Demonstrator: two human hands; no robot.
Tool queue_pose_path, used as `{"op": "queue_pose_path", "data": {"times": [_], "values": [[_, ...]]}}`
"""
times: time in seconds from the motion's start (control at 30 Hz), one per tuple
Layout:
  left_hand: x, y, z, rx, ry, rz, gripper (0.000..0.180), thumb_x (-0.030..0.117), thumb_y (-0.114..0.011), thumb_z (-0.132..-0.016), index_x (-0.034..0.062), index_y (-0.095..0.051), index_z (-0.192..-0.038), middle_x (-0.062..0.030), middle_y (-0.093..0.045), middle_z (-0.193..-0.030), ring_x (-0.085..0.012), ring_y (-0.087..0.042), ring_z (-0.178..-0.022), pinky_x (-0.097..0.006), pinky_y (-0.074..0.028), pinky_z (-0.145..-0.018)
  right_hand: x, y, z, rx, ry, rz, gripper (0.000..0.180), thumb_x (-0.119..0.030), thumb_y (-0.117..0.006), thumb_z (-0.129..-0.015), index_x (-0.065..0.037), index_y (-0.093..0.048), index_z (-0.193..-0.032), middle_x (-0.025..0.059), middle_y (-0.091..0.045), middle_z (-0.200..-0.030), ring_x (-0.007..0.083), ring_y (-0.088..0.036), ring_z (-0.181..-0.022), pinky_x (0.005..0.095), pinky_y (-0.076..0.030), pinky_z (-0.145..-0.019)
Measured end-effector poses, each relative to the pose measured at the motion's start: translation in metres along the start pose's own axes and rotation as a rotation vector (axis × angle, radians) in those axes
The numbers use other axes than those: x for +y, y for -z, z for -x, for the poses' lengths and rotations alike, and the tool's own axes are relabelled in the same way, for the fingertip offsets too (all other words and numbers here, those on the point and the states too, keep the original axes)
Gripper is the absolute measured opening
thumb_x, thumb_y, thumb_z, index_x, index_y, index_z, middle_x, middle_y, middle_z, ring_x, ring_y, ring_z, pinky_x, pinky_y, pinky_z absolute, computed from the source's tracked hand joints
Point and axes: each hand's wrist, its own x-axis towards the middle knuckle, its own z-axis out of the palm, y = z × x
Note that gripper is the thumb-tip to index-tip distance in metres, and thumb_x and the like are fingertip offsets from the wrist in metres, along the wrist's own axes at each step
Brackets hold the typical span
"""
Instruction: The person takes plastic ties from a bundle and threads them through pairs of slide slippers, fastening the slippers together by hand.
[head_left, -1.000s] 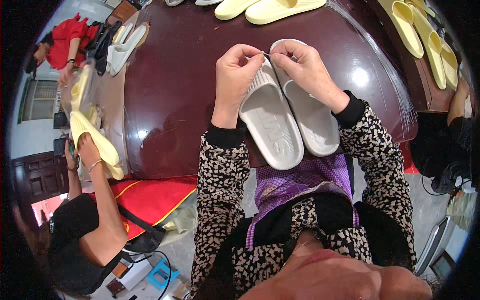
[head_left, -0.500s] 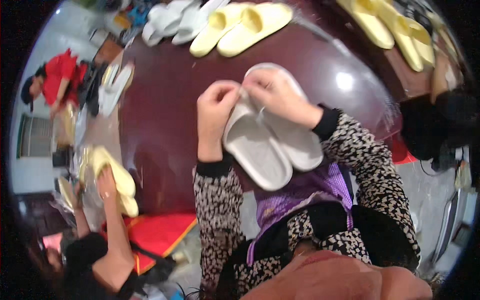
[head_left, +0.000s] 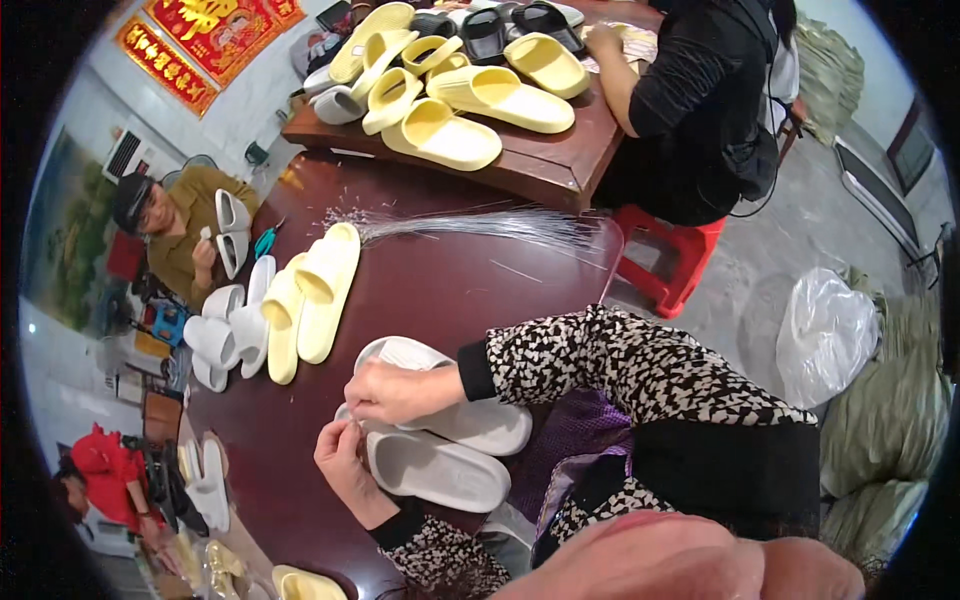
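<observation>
A pair of pale grey slippers (head_left: 440, 468) lies side by side on the dark red table (head_left: 420, 270), close to my body. My right hand (head_left: 400, 390) reaches over them, its fingers pinched together near the straps. Just beside it, my left hand (head_left: 347, 472) is closed too, thumb and fingertips pressed together by the edge of the nearer slipper. Whatever is between my fingertips is too small to make out. The hands partly cover the straps.
Thin wires (head_left: 490, 228) lie loose across the table's far side. Yellow slippers (head_left: 328, 300) and white slippers (head_left: 228, 330) stand left. Beyond is another table (head_left: 545, 165) heaped with slippers. Co-workers sit around, one by a red stool (head_left: 665, 265). A clear plastic bag (head_left: 828, 335) lies right.
The head view has swung round, so the slippers appear lower and further left, and the far table and wires now show. Both hands stay pinched at the same grey pair.
</observation>
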Motion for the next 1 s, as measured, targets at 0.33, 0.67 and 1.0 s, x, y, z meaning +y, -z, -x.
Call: {"op": "queue_pose_path", "data": {"times": [0.33,0.67,1.0], "values": [[-0.010,0.008,-0.006,-0.048,0.038,0.049,0.005,0.004,-0.064,-0.080,0.0012,-0.062,-0.085,-0.0004,-0.060,-0.070,-0.0057,-0.052,-0.060,-0.017,-0.040,-0.055,0.004,-0.001,0.004,-0.037,0.021,0.052,0.011,-0.009,-0.060,-0.075,0.000,-0.058,-0.068,0.0134,-0.059,-0.066,0.0288,-0.058,-0.067,0.0389,-0.043,-0.072],[-0.015,0.012,-0.005,0.002,0.081,0.038,0.004,0.001,-0.065,-0.078,0.0005,-0.061,-0.081,0.0006,-0.058,-0.066,-0.0044,-0.049,-0.054,-0.016,-0.036,-0.049,-0.001,-0.007,0.003,-0.101,-0.002,0.036,0.010,-0.011,-0.060,-0.076,-0.002,-0.062,-0.072,0.0122,-0.062,-0.072,0.0280,-0.060,-0.076,0.0387,-0.040,-0.079],[-0.012,0.018,-0.006,-0.029,0.023,0.083,0.005,0.001,-0.063,-0.080,0.0014,-0.060,-0.085,0.0011,-0.057,-0.068,-0.0043,-0.050,-0.057,-0.016,-0.038,-0.053,-0.003,-0.016,0.000,-0.067,-0.060,0.089,0.012,-0.014,-0.060,-0.079,-0.004,-0.060,-0.073,0.0108,-0.061,-0.072,0.0280,-0.058,-0.078,0.0400,-0.038,-0.081]]}}
